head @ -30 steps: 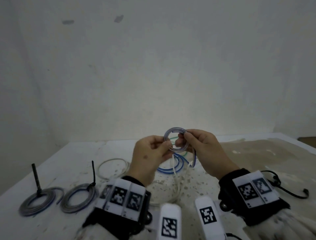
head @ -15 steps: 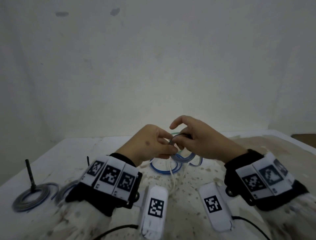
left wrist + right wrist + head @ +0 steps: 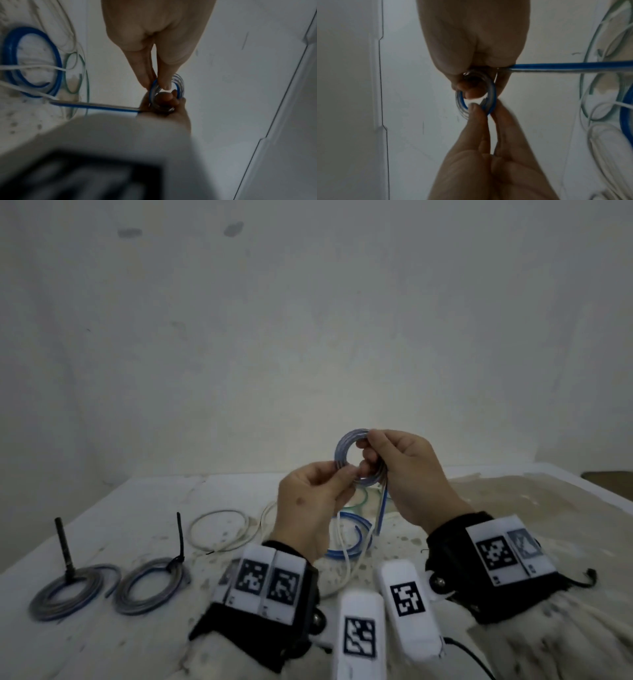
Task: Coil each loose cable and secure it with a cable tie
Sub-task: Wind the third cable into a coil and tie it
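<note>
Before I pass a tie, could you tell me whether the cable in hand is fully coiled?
Not fully: a straight tail hangs from the coil pinched by both hands.

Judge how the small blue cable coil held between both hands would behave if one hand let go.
The coil would probably spring open: no tie shows on it, and both hands pinch its loops. Its tail hangs fairly straight, so the cable seems springy. It looks light, held by fingertips alone.

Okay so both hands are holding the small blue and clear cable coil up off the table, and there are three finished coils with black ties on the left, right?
Not quite: the head view shows two finished grey-blue coils with black cable ties, not three. The rest holds: the left hand and right hand hold the small blue and clear cable coil above the white table.
</note>
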